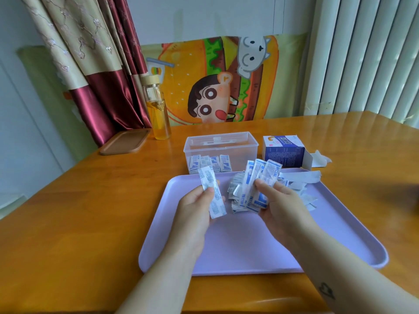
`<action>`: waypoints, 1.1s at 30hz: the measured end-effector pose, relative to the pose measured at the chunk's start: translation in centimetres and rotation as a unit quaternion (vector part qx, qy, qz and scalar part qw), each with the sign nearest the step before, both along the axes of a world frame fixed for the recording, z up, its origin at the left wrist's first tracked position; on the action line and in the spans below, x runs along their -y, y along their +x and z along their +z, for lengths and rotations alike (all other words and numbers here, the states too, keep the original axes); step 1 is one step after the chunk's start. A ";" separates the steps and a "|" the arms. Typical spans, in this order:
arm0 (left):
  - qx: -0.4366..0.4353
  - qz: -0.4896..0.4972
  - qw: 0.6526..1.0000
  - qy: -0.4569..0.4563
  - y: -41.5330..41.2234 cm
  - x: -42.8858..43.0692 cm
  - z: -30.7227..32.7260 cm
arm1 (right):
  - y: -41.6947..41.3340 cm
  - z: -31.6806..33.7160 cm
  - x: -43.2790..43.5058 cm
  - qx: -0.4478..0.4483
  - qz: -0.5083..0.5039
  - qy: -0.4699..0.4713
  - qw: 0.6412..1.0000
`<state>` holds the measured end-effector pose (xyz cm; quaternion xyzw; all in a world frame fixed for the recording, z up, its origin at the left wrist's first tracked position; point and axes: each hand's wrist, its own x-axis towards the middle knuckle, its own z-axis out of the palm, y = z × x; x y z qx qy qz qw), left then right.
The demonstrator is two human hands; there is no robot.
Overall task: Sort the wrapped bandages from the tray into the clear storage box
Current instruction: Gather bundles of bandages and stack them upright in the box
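Across the wooden table [68, 211] in front of us lies a lilac tray [249, 245], its long side toward us. Just behind its far edge stands the clear storage box [221, 146], lid off, with a row of wrapped bandages [209, 164] upright against its near wall. To the right of that box sits an opened blue-and-white bandage carton [283, 152], and well to the left a glass bottle [158, 109] of amber liquid beside a flat brown lid [124, 141].

Both our hands hover over the far half of the tray. Our right hand [281, 207] curls round a fanned bundle of bandages [256, 184], thumb pressed on their fronts, their upper ends rising above the thumb and their lower ends hanging beside the palm. Beneath and behind this bundle a loose pile of bandages [235, 196] rests on the tray, with white paper strips [299, 177] trailing to the right rim.

Our left hand [195, 211] pinches a single wrapped bandage [213, 193] near its middle between thumb and fingers; it stands tilted, top end leaning left toward the box, bottom end sticking out below the thumb, apart from the bundle.
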<state>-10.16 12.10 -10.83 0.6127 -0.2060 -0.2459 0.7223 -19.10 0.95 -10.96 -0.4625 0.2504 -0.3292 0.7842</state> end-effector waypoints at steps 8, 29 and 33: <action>0.144 0.063 0.987 0.031 6.2 1.0 4.6 | 0.4 2.2 2.4 0.038 0.040 0.070 0.996; 0.403 -0.152 0.784 0.447 19.9 14.5 8.7 | 13.9 9.6 11.9 -0.074 0.070 -0.033 0.994; 0.401 -0.208 0.738 0.501 20.9 15.5 8.0 | 16.0 9.0 13.1 -0.131 0.072 -0.044 0.988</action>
